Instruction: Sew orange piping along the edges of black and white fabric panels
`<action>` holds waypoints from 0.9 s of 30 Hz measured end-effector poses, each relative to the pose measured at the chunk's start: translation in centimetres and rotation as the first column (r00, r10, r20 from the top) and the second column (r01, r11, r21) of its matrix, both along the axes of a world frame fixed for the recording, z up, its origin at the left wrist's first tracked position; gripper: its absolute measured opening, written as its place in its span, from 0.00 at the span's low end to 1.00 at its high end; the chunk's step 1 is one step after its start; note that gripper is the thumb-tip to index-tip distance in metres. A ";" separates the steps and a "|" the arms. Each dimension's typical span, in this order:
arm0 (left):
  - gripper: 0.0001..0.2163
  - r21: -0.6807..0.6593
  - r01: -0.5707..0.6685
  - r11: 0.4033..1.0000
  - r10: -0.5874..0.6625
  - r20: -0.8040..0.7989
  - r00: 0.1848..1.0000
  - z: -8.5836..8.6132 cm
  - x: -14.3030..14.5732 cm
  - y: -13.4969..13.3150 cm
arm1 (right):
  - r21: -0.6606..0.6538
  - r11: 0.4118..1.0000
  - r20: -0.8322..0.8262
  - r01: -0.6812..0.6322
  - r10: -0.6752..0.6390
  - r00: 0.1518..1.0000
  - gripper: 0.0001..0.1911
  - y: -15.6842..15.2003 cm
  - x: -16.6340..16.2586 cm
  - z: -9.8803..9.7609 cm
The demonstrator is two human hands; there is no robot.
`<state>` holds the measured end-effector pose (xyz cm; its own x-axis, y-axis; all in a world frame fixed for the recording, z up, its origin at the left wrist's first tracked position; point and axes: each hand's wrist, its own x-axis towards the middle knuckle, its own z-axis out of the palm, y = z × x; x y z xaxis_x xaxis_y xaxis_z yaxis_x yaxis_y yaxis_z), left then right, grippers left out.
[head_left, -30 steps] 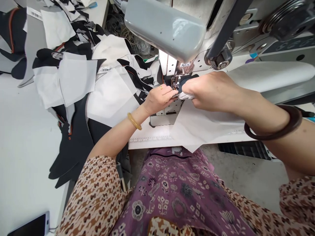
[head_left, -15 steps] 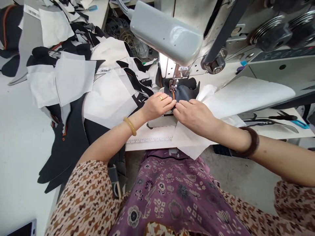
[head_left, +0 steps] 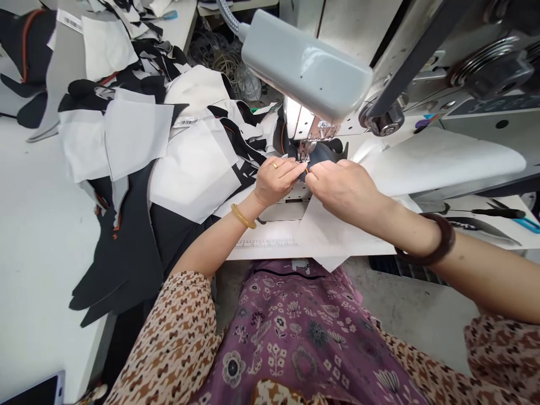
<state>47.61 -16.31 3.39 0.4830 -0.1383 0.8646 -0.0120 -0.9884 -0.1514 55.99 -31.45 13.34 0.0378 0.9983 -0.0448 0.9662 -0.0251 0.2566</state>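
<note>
A grey sewing machine (head_left: 320, 73) fills the upper middle, its presser foot (head_left: 304, 149) resting on a small dark fabric piece (head_left: 324, 152) with an orange line. My left hand (head_left: 276, 179), wearing a gold ring and a yellow bangle, pinches the near edge of that piece just left of the foot. My right hand (head_left: 341, 185), with a dark brown bangle on the wrist, pinches the same edge from the right. The fingertips of both hands nearly touch below the needle. White backing cloth (head_left: 439, 160) lies under and to the right of the piece.
A heap of black and white cut fabric pieces (head_left: 139, 135) covers the table at the left. Scissors (head_left: 502, 214) lie at the right edge. A phone corner (head_left: 37, 391) shows at the bottom left. My floral purple apron (head_left: 295, 332) is below the table edge.
My right hand has come off the top of the piece and drawn back toward me. Both hands now pinch its near edge below the presser foot, and the dark piece shows behind them.
</note>
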 end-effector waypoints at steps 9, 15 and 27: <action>0.09 0.055 0.072 0.996 -0.059 -0.210 0.976 0.8 -0.7 0.4 | -0.237 0.927 -0.104 0.292 -0.323 0.941 0.09 -3.6 0.5 -1.5; 0.10 0.107 0.092 0.990 -0.054 -0.313 0.948 1.6 -0.7 -0.5 | -0.372 0.880 -0.587 0.295 -0.469 0.659 0.10 -4.7 3.1 -4.6; 0.15 -0.072 0.052 0.996 -0.079 -0.452 0.888 2.5 1.5 0.2 | -0.261 0.898 -0.233 0.355 -0.416 0.879 0.14 -2.9 3.3 4.0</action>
